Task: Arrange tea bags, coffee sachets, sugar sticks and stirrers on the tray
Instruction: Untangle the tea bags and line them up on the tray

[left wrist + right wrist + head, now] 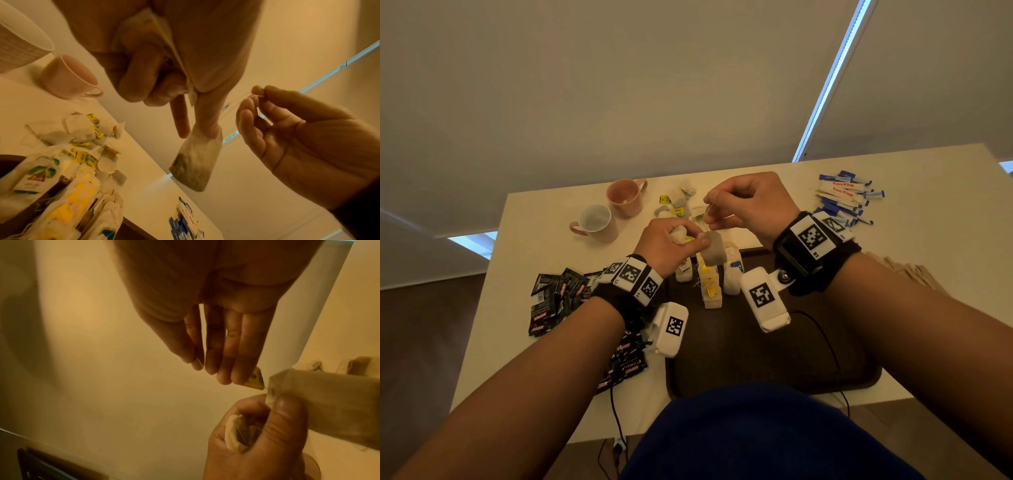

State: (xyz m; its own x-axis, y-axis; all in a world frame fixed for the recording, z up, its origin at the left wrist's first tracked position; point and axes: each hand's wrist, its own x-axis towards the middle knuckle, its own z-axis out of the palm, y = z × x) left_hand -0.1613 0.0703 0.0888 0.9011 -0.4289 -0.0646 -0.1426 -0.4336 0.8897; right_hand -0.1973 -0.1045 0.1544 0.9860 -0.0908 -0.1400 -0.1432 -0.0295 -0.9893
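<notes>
Pinching a limp tea bag (711, 247) by its top, left hand (671, 246); right hand (748, 205) nips its thin, tangle-prone string (708, 214).

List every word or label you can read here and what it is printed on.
"Topa King": red print on the white sugar sticks, roughly legible.
Black coffee sachets: red and white print, too blurred to read.
Yellow tea bag tags: too small.
Wrist markers: square codes, no words.

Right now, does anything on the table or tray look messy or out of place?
Yes. Loose tea bags lie jumbled behind the tray, strings tangled. The left hand pinches one tea bag while the right hand pulls its string. Coffee sachets lie heaped off-tray.
</notes>
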